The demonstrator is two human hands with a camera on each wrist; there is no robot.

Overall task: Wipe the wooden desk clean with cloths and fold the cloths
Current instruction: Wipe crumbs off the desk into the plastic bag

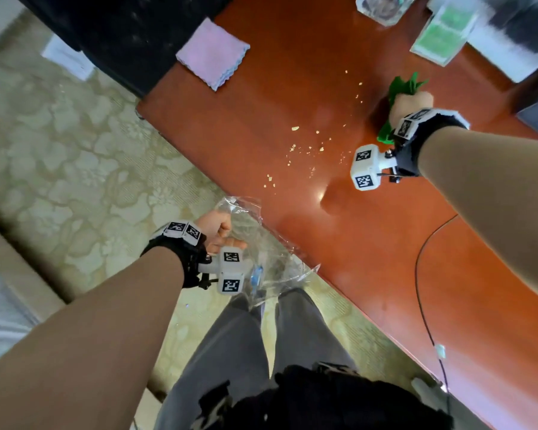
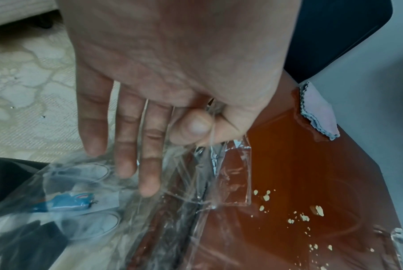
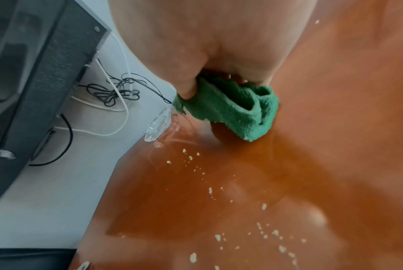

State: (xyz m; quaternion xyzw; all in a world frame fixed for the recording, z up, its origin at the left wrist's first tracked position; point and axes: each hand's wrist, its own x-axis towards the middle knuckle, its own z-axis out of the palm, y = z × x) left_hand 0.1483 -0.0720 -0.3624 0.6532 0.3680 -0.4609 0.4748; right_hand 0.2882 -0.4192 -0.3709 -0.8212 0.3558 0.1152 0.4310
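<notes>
**Crumbs on the red-brown surface, one cloth in hand**

The glossy red-brown wooden surface [image 1: 292,88] stands over a pale patterned carpet [image 1: 59,144], with pale crumbs [image 1: 295,128] scattered across its middle. The right hand [image 1: 412,103] is clenched round a bunched green cloth [image 3: 237,107], held down at the surface beyond the crumbs. The left hand [image 2: 172,73] is at the near edge of the surface: thumb and forefinger pinch a clear plastic bag [image 2: 196,182] that hangs open below the edge, while the other fingers [image 2: 149,155] lie straight. A folded pink cloth [image 1: 213,54] rests at the far corner, well apart from both hands.
</notes>
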